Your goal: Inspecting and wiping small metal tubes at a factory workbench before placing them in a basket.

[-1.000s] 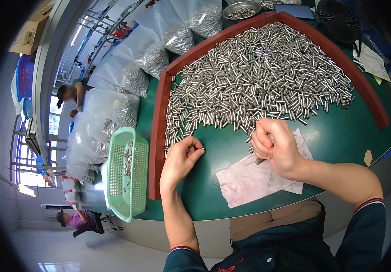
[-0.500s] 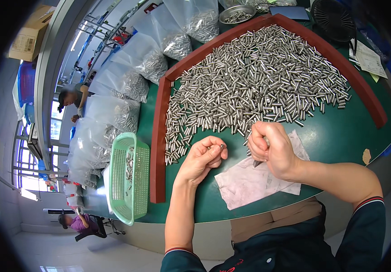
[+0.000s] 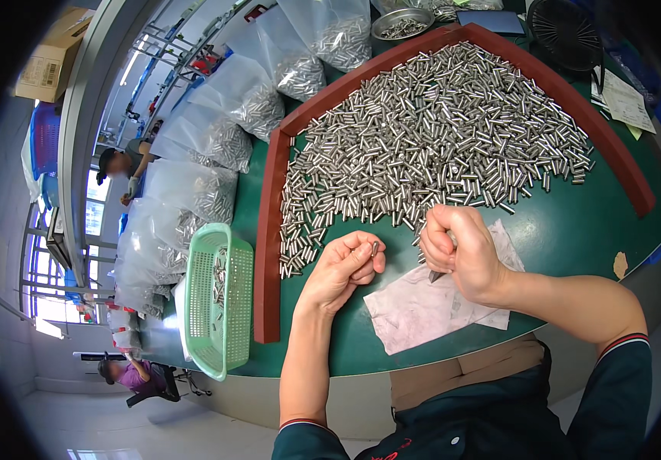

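Observation:
Between thumb and fingertips, my left hand (image 3: pixel 343 267) pinches a small metal pin (image 3: pixel 375 248). My right hand (image 3: pixel 461 249) is closed in a fist above a stained pinkish-white cloth (image 3: pixel 407 313). A dark pointed tip (image 3: pixel 435 276) pokes out below that fist; the rest of this tool is hidden, so its kind does not show. In front of both hands spreads a large heap of short, shiny metal pins (image 3: pixel 430 130) on the green table (image 3: pixel 560 238). The heap's near edge reaches close to my right fingers.
A dark red raised border (image 3: pixel 268 253) frames the heap. Left of it stands a green plastic basket (image 3: pixel 231 330) with some pins inside. Clear bags of pins (image 3: pixel 258 111) line the left side. A metal bowl (image 3: pixel 402 25) and black fan (image 3: pixel 564 34) stand behind. Two people sit at left.
The pin in my left fingers has turned and shows more of its length. My right hand has hardly moved. At far left, one person's arm has shifted.

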